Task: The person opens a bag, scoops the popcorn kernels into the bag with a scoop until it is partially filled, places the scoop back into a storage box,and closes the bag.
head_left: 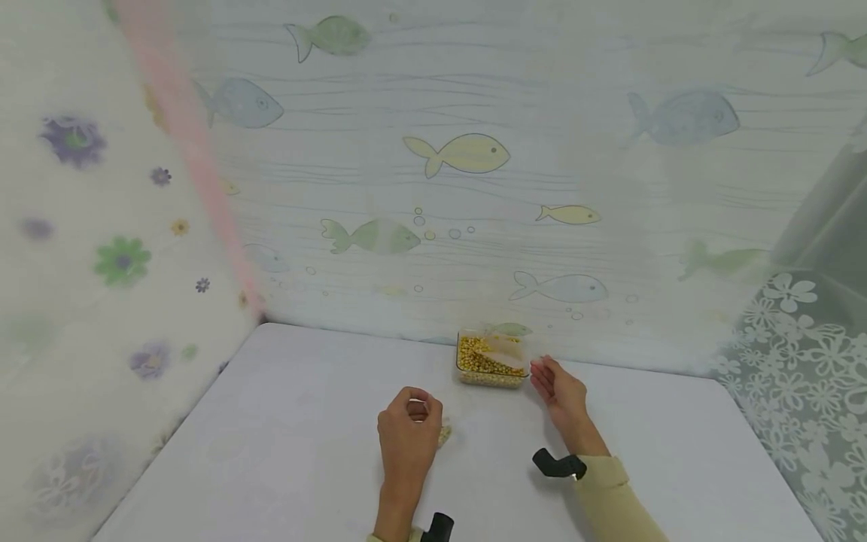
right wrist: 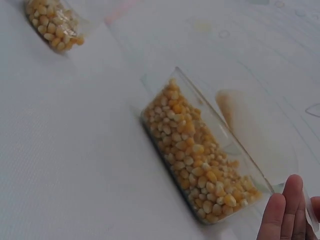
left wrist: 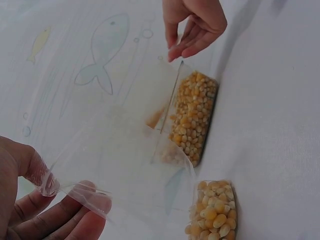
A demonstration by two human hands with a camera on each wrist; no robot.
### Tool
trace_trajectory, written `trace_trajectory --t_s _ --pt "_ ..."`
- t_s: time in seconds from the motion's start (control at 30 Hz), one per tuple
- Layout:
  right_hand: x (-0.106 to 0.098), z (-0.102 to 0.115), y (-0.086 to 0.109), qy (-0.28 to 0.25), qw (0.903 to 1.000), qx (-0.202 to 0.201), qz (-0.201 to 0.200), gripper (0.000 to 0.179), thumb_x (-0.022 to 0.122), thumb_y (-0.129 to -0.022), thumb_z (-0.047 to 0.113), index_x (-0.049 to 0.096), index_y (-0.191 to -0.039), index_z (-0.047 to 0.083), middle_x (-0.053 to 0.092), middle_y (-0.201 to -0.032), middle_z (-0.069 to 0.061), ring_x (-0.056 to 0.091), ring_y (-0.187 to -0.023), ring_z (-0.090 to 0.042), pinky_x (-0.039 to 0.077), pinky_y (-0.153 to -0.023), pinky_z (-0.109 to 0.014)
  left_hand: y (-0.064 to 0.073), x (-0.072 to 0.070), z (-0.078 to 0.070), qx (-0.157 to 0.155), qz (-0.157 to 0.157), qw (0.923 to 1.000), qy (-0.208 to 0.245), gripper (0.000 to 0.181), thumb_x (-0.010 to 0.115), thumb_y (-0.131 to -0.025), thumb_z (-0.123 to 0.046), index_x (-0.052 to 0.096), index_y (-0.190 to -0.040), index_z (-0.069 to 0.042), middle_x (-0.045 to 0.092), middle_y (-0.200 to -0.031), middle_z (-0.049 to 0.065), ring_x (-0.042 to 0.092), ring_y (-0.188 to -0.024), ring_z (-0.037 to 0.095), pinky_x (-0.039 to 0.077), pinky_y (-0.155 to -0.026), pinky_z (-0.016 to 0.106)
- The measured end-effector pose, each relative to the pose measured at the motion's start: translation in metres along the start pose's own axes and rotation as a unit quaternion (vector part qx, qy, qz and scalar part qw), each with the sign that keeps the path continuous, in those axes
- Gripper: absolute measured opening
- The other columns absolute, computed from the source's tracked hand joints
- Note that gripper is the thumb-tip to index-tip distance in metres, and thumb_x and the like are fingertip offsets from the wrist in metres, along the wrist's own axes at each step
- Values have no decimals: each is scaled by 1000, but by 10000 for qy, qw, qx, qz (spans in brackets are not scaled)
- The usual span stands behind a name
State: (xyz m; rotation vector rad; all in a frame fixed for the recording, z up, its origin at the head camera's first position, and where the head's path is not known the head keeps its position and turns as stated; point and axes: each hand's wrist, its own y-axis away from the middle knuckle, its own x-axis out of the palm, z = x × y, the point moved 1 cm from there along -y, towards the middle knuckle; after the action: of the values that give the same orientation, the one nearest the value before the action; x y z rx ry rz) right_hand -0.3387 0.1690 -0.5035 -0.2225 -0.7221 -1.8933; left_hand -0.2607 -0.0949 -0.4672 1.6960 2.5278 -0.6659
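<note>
My left hand (head_left: 409, 429) pinches the upper edge of a clear plastic bag (left wrist: 120, 150) between thumb and fingers. Corn kernels (left wrist: 213, 212) fill the bottom of the bag, which stands on the table. Farther back, a rectangular clear container (right wrist: 225, 126) holds many yellow corn kernels (right wrist: 187, 150). At its right end, my right hand (head_left: 564, 395) grips the handle of a translucent scoop (head_left: 504, 352), thumb on one side and fingers on the other. The scoop's bowl lies over the kernels inside the container, its lower part partly hidden by them.
The white table (head_left: 305, 429) ends at a wall covering (head_left: 474, 248) printed with fish, close behind the container. A flowered covering (head_left: 122, 301) rises at the left, and a sheer lace curtain (head_left: 813, 421) hangs at the right.
</note>
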Motion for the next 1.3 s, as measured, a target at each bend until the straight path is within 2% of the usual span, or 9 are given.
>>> trace_trajectory --t_s 0.1,0.23,0.57,0.83,1.07,1.3 --pt "-1 2 3 -263 9995 76 164 14 54 -105 15 66 -112 9 76 -77 4 73 -79 -5 57 -82 -20 0 0 0 20 0 10000 -2 11 69 -85 -5 68 -78 -14 70 -64 -4 66 -59 3 55 -63 28" --pt "0 5 6 -499 9982 149 292 24 56 -105 15 71 -86 16 76 -78 2 73 -79 -6 58 -81 -20 0 0 -1 24 9 10000 -6 11 68 -86 -5 67 -78 -13 70 -63 -4 66 -58 3 55 -62 28" --pt "2 9 13 -407 9988 113 254 20 57 -105 18 69 -89 17 76 -79 3 73 -83 -6 57 -84 -20 1 0 -1 53 28 10000 -2 11 69 -87 -5 67 -79 -13 70 -63 -4 66 -58 4 55 -62 27" --pt "-1 7 22 -374 9984 145 390 16 55 -105 18 68 -95 17 76 -81 3 72 -81 -5 57 -84 -20 1 0 -2 35 49 10000 -28 11 69 -86 -6 68 -79 -13 70 -64 -3 66 -58 3 55 -62 27" --pt "-2 7 37 -166 9983 179 527 23 55 -106 18 70 -89 17 76 -81 3 70 -79 -4 56 -84 -20 0 0 -2 14 71 10000 -1 11 70 -86 -5 68 -79 -12 70 -64 -2 66 -57 4 55 -60 26" --pt "-4 5 54 57 9979 235 609 21 56 -106 20 70 -91 18 75 -83 5 70 -80 -3 56 -85 -20 -1 0 0 84 22 10000 -25 11 70 -86 -5 68 -78 -12 70 -63 -2 66 -57 3 55 -60 26"
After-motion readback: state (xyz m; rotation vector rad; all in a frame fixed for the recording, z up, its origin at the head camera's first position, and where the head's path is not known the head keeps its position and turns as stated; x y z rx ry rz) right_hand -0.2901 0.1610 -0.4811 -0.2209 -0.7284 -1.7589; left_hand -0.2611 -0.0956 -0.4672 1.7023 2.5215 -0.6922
